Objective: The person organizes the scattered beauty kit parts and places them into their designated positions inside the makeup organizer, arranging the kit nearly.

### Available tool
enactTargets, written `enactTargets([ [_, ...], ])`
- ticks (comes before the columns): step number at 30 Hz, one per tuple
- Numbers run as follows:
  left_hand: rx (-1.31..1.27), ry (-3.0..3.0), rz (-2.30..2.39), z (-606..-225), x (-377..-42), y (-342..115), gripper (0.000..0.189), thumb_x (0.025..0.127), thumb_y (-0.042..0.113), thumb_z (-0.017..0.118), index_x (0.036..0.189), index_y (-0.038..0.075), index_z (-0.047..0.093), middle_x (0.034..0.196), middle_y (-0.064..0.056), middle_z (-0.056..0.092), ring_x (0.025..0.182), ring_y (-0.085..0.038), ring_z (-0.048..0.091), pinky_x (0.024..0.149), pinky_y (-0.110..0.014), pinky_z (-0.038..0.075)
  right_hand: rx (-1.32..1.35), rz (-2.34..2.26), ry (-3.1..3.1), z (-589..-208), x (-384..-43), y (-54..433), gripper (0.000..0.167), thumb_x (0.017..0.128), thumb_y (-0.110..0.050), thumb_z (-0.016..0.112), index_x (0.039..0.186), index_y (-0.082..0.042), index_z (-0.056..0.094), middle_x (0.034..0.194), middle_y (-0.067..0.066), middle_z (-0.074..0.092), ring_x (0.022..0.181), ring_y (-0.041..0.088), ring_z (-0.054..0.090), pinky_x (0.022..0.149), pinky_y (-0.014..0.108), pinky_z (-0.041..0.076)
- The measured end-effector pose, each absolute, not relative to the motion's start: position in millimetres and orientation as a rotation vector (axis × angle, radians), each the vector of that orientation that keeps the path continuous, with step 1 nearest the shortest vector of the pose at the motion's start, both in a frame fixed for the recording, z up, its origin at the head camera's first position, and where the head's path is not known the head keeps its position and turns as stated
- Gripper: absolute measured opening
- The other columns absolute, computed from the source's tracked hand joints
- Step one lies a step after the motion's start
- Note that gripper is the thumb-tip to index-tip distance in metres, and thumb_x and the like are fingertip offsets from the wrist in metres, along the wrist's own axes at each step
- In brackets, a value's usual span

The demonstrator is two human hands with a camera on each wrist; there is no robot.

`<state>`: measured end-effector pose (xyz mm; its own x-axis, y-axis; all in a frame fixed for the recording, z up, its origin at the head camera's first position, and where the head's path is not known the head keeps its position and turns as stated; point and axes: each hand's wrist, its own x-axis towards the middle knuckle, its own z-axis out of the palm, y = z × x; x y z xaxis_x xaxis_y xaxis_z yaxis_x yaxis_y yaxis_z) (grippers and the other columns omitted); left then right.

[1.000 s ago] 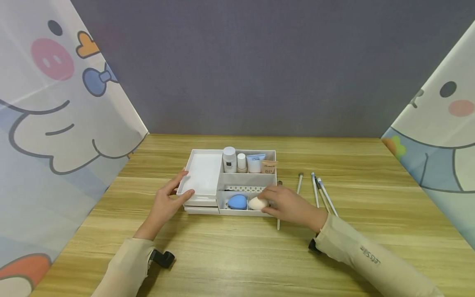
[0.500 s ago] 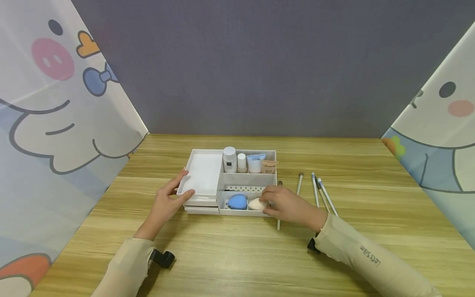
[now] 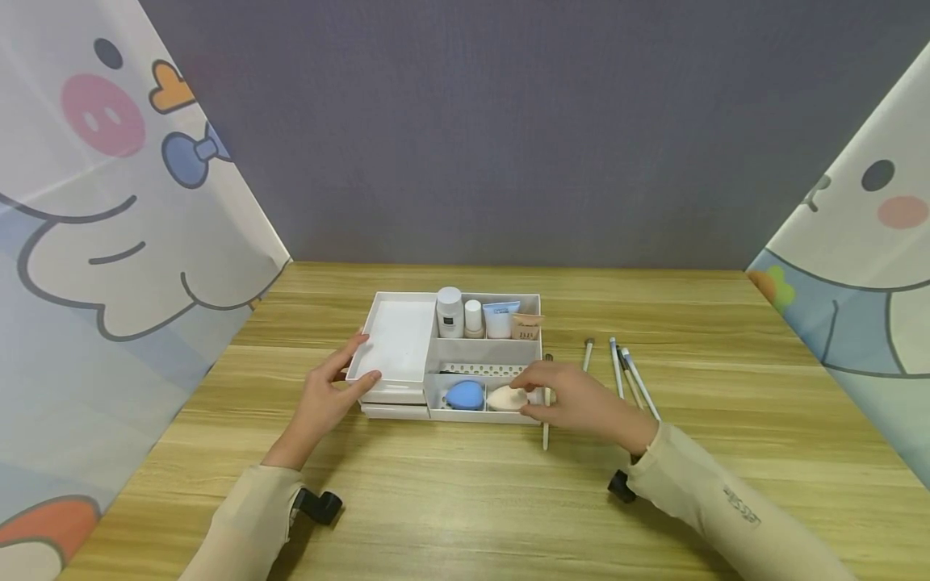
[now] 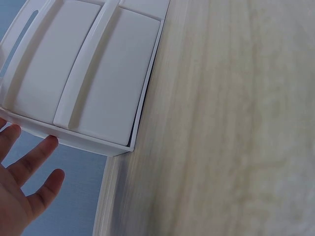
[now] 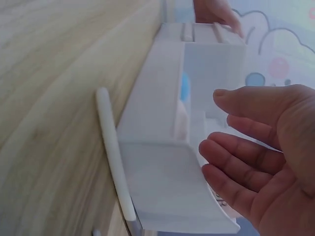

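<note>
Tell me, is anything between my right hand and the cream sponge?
Nothing visible blocks it. The right hand is over the right wall of the white organizer, fingers spread beside the cream sponge. The nearest brush lies outside that wall. Whether the fingers touch the sponge is unclear.

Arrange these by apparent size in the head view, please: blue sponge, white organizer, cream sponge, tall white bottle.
1. White organizer
2. Tall white bottle
3. Blue sponge and cream sponge: too alike to rank.
</note>
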<state>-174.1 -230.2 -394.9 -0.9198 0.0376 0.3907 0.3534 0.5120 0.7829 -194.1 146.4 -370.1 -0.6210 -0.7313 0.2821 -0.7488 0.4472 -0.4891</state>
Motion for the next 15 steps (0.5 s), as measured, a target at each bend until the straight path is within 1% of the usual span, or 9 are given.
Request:
enactTargets([
  [4,-0.323,-2.440,-1.371,-395,-175,-231,0.056,0.087,0.004,0.075,0.140,0.003,0.056,0.148,-0.016,0.047,0.102,-0.013,0.062,0.080,-0.012,0.048,1.283,1.010,-2.638,-365,-193,155,0.028,0.084,-0.006,0.079,0.111,-0.002,0.070,0.104,0.008,0.071,0.091,0.022,0.066,0.080,0.038,0.056],
  [9,-0.315,-2.436,-1.393,-396,-175,-231,0.057,0.087,0.004,0.075,0.140,0.002,0.056,0.148,-0.016,0.046,0.101,-0.002,0.058,0.080,-0.011,0.048,1.161,1.078,-2.653,-360,-194,166,0.028,0.084,-0.006,0.079,0.110,-0.001,0.070,0.103,0.010,0.072,0.088,0.019,0.067,0.079,0.035,0.057],
  [12,-0.314,-2.434,-1.399,-396,-174,-231,0.057,0.087,0.004,0.076,0.140,0.003,0.056,0.148,-0.016,0.046,0.101,0.002,0.057,0.080,-0.011,0.048,1.093,1.136,-2.642,-359,-196,171,0.026,0.083,-0.004,0.080,0.107,0.001,0.070,0.096,0.009,0.072,0.083,0.016,0.067,0.075,0.033,0.057],
  [15,-0.323,-2.431,-1.398,-396,-174,-231,0.056,0.087,0.004,0.075,0.140,0.002,0.056,0.148,-0.017,0.046,0.101,0.003,0.057,0.080,-0.011,0.047,1.007,1.180,-2.656,-360,-197,175,0.022,0.084,-0.004,0.079,0.104,0.001,0.071,0.089,0.002,0.071,0.079,0.013,0.065,0.070,0.030,0.057],
])
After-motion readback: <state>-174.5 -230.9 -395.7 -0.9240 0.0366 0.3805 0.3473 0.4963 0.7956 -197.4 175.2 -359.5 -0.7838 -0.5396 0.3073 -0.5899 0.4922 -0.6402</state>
